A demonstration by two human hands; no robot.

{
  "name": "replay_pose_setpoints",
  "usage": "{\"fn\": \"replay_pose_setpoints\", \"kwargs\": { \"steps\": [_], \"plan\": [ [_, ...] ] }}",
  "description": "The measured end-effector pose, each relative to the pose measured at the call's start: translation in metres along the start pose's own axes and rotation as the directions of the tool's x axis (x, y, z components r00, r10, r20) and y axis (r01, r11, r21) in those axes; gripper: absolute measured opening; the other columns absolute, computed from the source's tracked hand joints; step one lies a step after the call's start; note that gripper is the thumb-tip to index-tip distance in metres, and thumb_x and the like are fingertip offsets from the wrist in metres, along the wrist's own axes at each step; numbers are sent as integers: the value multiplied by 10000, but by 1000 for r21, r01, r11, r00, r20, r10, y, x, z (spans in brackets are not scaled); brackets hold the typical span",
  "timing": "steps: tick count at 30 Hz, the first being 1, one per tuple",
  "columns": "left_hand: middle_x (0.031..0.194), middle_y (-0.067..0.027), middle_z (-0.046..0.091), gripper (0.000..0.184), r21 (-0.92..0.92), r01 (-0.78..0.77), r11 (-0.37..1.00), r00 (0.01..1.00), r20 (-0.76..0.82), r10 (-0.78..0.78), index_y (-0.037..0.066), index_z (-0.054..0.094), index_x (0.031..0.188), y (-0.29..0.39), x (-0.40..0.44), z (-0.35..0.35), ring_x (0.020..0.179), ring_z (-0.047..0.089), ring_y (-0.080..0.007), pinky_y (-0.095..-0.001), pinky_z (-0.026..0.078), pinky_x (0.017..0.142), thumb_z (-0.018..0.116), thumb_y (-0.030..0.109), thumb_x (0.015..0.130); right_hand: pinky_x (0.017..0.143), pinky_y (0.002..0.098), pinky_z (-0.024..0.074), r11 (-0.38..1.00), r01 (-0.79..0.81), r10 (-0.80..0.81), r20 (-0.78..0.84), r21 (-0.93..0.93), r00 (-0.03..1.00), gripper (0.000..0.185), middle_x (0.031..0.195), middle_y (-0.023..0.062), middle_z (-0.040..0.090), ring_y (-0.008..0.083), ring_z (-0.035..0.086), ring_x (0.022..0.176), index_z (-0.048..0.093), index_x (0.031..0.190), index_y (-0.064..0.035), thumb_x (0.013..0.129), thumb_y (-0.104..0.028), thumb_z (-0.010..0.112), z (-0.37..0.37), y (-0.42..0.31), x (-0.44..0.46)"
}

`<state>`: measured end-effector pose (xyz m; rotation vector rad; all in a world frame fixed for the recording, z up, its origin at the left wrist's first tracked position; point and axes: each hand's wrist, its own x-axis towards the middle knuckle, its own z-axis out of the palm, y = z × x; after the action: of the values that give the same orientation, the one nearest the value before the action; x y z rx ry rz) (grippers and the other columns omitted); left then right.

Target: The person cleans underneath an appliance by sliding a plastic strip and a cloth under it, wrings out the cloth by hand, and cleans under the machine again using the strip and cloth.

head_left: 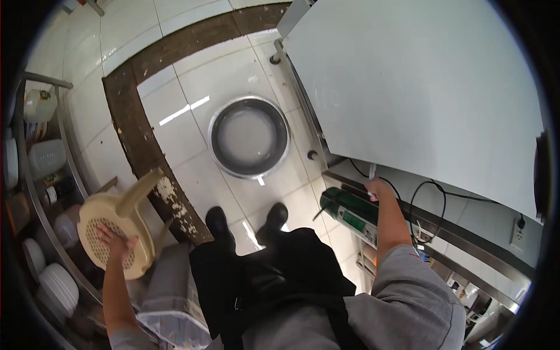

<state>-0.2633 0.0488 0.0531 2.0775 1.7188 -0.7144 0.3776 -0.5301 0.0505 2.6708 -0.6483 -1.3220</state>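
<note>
My left hand (114, 240) lies with its fingers spread on the perforated seat of a beige plastic stool (139, 252). The stool is tilted, with its legs pointing away from me. On the right, my right hand (379, 189) is closed around a slim whitish piece (372, 170) just below the edge of a large white surface (414, 81); what that piece belongs to is unclear. A green cylinder-like container (350, 213) with a label is close beside that hand, partly hidden by the forearm. Black cables (443, 192) run nearby.
A round metal basin (249, 169) with cloudy liquid stands on the tiled floor ahead of my feet. Metal shelves (70, 157) with bowls and bottles line the left. A grey bin (169, 280) with a liner is near my left leg. A wall outlet (517, 233) is at right.
</note>
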Motion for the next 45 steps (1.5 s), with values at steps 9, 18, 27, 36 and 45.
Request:
{"fn": "replay_pose_setpoints", "kwargs": {
  "steps": [9,18,27,36,45],
  "plan": [
    [1508,-125,-129,1212,304,309,901,923,132,-361,182,-139,1436,94,-42,-58,1373,39,-415,-569,219,1059,752,462,664,332,328,361,955,111,-191,285,275,939,755,707,88,432,168,407,465,222,1346,-229,689,3,514,22,18,-123],
    [1512,-131,42,944,141,-174,975,944,-257,206,231,148,1446,169,-188,75,1363,151,-385,-634,272,995,734,268,707,367,345,434,977,201,-211,308,64,928,690,879,167,524,241,539,590,184,1379,-205,762,-48,450,12,42,-162],
    [1503,-169,3,912,-139,-377,916,895,201,399,217,178,1437,230,-369,131,1366,153,-374,-627,278,996,736,185,716,447,373,461,977,162,-191,240,136,952,691,893,147,539,224,556,654,208,1379,-205,757,-67,474,15,24,-133],
    [1506,-150,36,824,-159,-263,952,954,105,281,215,230,1419,211,-351,87,1198,435,-401,-526,362,983,698,160,743,446,345,425,950,106,-167,191,293,967,735,859,109,512,183,516,637,116,1413,-214,781,-67,459,15,15,-117],
    [1486,-220,42,842,-222,-300,928,936,118,331,232,212,1427,193,-368,104,1166,425,-469,-459,448,904,680,96,741,469,413,493,919,185,-234,104,347,967,660,1040,206,550,294,597,758,206,1386,-128,780,-85,463,32,30,-139]
  ]
}}
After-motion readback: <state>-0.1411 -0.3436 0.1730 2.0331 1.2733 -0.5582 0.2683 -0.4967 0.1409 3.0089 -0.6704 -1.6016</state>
